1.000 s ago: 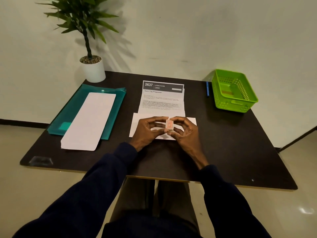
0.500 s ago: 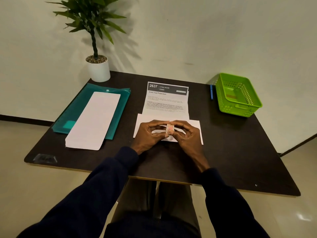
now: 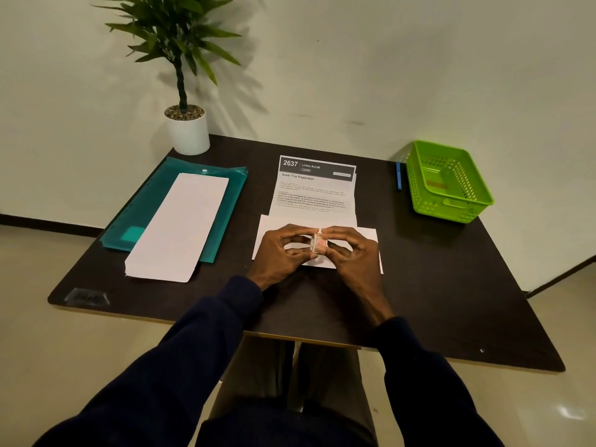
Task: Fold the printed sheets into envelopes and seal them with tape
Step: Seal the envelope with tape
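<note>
Pinching a small roll of clear tape (image 3: 319,244) betw. curled fingertips: left hand (image 3: 280,250) on its left side, right hand (image 3: 351,253) on its right, both just over the white paper envelope (image 3: 367,235) on the dark desk (image 3: 435,285). Past the envelope's far edge lies a white printed sheet (image 3: 312,191); header reads "2637 LIVING ROOM", w/ "Guest Tray Preparation" below. Smaller text illegible.

— Where does the camera sit?
— On the person's head; it is one wide view.
— Which way does it face?
— Forward and down, near the table (image 3: 451,285). The left hand (image 3: 283,253) and right hand (image 3: 353,256) are central, the wall (image 3: 387,75) above.
</note>
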